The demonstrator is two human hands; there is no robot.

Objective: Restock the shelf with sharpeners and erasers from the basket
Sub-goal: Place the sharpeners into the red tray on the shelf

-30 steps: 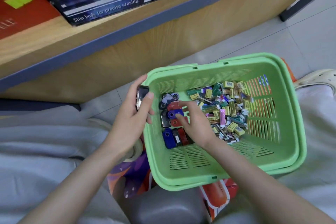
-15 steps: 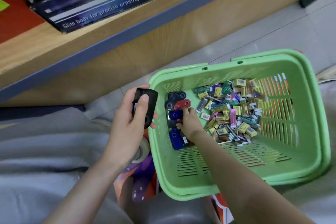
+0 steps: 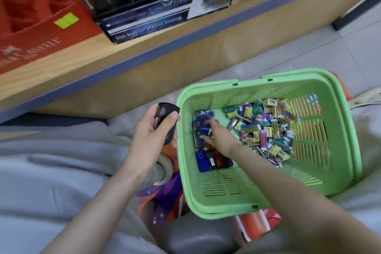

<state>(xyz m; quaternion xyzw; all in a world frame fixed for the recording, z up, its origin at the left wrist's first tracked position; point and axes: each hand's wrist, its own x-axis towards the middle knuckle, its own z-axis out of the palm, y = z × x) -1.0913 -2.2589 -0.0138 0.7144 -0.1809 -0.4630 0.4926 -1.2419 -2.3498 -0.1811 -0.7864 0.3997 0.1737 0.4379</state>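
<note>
Beyond the green basket (image 3: 216, 202), grey floor tiles (image 3: 299, 53) reach the wooden shelf (image 3: 61, 62).

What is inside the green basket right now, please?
Along the left side of the basket lie sharpeners, and on the right a pile of small wrapped erasers. The right hand and forearm cover some sharpeners, so their count is hidden.

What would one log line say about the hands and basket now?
left hand: holds black sharpener beside basket | right hand: pinches blue sharpener in basket | erasers: piled in basket
</note>
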